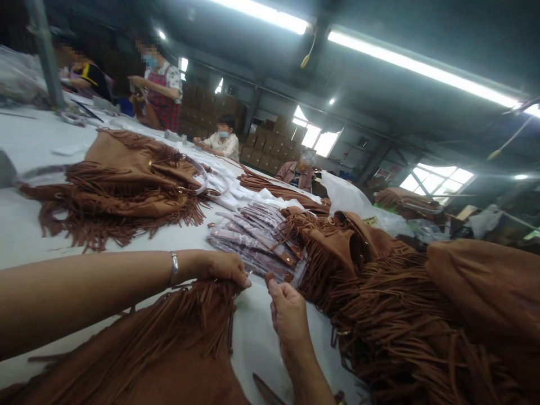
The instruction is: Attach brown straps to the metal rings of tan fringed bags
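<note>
A brown fringed bag (169, 349) lies at the front of the white table, its top edge under my left hand (225, 268). The fingers of that hand are pinched at the bag's corner, with a small metal piece showing at the fingertips. Just to the right, my right hand (289, 309) is closed, thumb and forefinger pinching a small brown leather tab (269, 277). A narrow gap separates the two hands. Behind them lies a pile of plastic-wrapped straps (253, 233) with brown leather ends.
More brown fringed bags lie at the left (126, 180) and are heaped at the right (400, 304). A dark pointed object (266, 389) rests by my right forearm. Brown strips (278, 191) lie farther back on the white table (21, 225). Several people are around the far side.
</note>
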`<action>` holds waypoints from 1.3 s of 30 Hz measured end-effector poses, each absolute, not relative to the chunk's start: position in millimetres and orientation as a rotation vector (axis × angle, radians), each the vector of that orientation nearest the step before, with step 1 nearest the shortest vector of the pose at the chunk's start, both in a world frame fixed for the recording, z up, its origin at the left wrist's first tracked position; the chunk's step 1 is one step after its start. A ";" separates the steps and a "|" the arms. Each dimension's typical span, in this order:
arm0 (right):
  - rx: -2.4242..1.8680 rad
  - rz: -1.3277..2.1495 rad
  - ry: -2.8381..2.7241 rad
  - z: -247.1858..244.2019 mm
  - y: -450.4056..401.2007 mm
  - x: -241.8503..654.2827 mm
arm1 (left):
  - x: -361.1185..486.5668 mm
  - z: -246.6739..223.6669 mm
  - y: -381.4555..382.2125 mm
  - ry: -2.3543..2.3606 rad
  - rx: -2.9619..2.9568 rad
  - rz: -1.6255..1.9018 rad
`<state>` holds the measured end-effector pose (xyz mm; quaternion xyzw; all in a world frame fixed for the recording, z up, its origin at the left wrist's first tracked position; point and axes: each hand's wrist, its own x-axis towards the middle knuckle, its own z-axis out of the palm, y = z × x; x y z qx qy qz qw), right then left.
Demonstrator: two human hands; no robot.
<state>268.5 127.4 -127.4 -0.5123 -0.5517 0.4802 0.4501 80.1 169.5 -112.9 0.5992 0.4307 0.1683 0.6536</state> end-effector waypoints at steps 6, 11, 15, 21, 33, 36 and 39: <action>-1.257 1.403 -1.249 -117.0 124.1 274.5 | 72.4 -95.0 146.5 0.706 1.309 0.540; -1.143 1.497 -1.132 -101.5 120.8 288.9 | 81.0 -93.3 118.1 0.726 1.446 0.828; -1.133 1.503 -1.163 -102.0 118.7 289.4 | 96.7 -105.5 99.1 0.856 1.460 1.094; -1.185 1.492 -1.212 -105.3 114.3 281.5 | 104.4 -115.9 88.3 1.244 1.735 1.228; -1.229 1.560 -1.241 -101.0 103.1 258.9 | 103.4 -119.8 94.2 1.446 2.122 1.217; -1.176 1.417 -1.302 -109.0 98.9 250.7 | 102.7 -120.8 94.2 1.456 2.150 1.194; -1.133 1.218 -1.457 -112.6 97.0 248.6 | 100.6 -121.3 94.4 1.399 2.242 1.179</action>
